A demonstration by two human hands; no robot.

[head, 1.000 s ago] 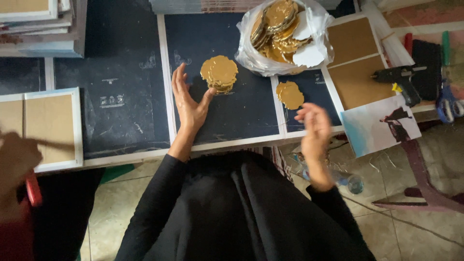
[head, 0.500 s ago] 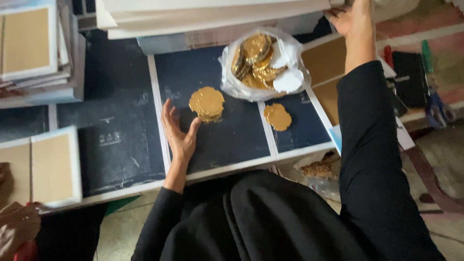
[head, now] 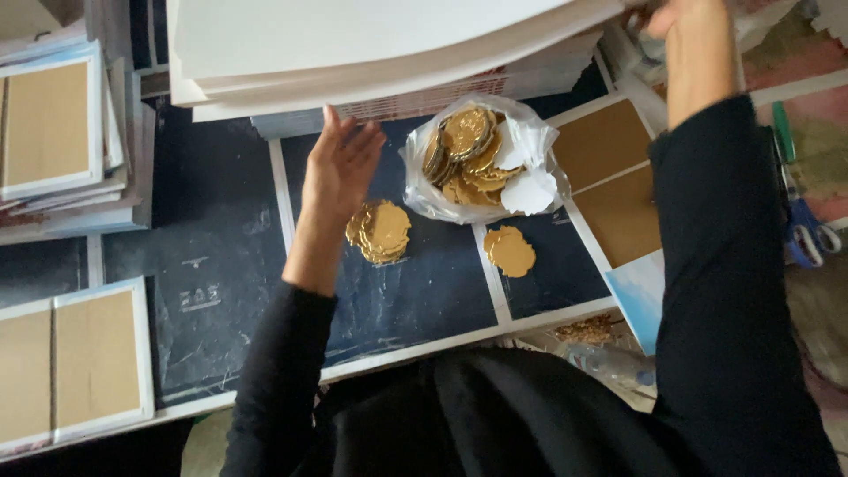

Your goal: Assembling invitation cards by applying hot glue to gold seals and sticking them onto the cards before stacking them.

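1. Near the middle of the scene, a clear plastic bag (head: 521, 163) lies open, with gold discs (head: 466, 146) with scalloped edges piled inside and a white cut-out at its right lip.
2. Just left of the bag, a small stack (head: 380, 231) of the same gold discs sits on the bench (head: 221, 265); a single disc (head: 511, 251) lies right of it, apart from the stack and just near of the bag.
3. Left hand (head: 340, 163) hovers over the far edge of the stack, fingers spread apart and holding nothing, its fingertips close under the white boards (head: 353, 44).
4. Right hand (head: 680, 18) is raised at the far right, at the edge of those white boards; whether it grips them I cannot tell, as the top of the frame cuts it off.
5. Dark blue sheets with white borders cover the bench, scuffed and chalky in places.
6. Brown panels (head: 609, 177) framed in white lie right of the bag; more of them (head: 79, 362) lie at the near left, and a pile of them (head: 53, 124) sits at the far left.
7. Blue-handled scissors (head: 808, 234) rest at the right edge.
8. Both sleeves are black cloth, and tiled floor shows near the person's lap.
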